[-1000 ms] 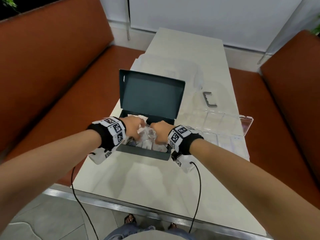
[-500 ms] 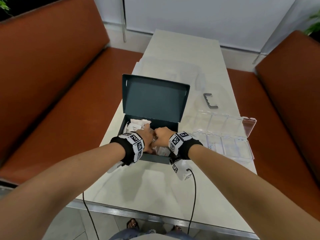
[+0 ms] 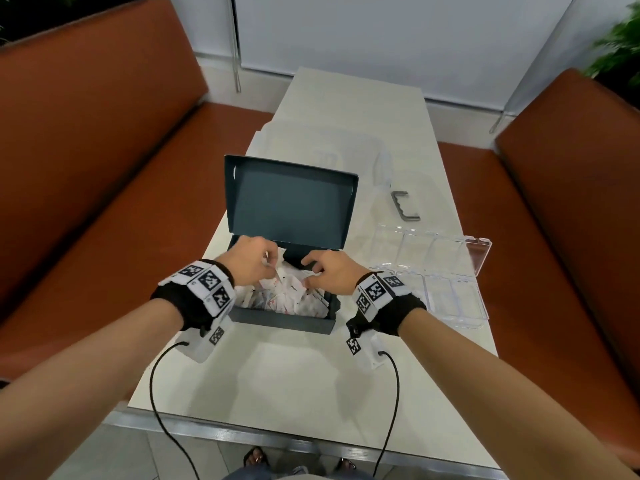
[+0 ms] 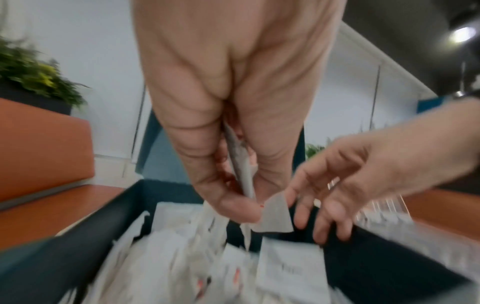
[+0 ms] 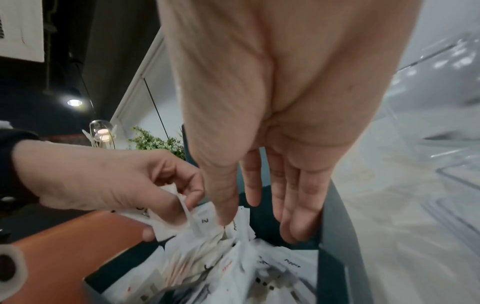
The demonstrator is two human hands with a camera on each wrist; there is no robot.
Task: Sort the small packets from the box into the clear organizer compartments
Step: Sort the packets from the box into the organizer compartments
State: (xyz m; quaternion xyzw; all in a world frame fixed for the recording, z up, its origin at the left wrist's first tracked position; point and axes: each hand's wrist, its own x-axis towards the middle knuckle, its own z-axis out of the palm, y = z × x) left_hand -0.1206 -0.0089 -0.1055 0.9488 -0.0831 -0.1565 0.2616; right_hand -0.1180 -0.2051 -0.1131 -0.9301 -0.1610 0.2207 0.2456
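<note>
Over the open dark box (image 3: pixel 282 317), near the middle of the table (image 3: pixel 277 382), both hands are kept among the white packets (image 3: pixel 294 301), which are heaped loose inside it. A few packets are pinched between thumb and fingers of the left hand (image 3: pixel 251 261); the wrist view shows them held edge-on (image 4: pixel 242 170). The right hand (image 3: pixel 330 273) is held with fingers straight and slightly spread, fingertips (image 5: pixel 293 222) just above the pile, nothing gripped.

Progress is judged early. The clear organizer (image 3: pixel 440 282) lies just right of the box, lid folded back, and no packet can be made out in its compartments, though glare hides some of them. Nearly all sorting is judged left to do.

Against the frame half a second back: both hands were then bunched close together low in the box; now they are drawn apart, the left lifted slightly with its packets, the right opened out. Box and organizer are unmoved on the table.
</note>
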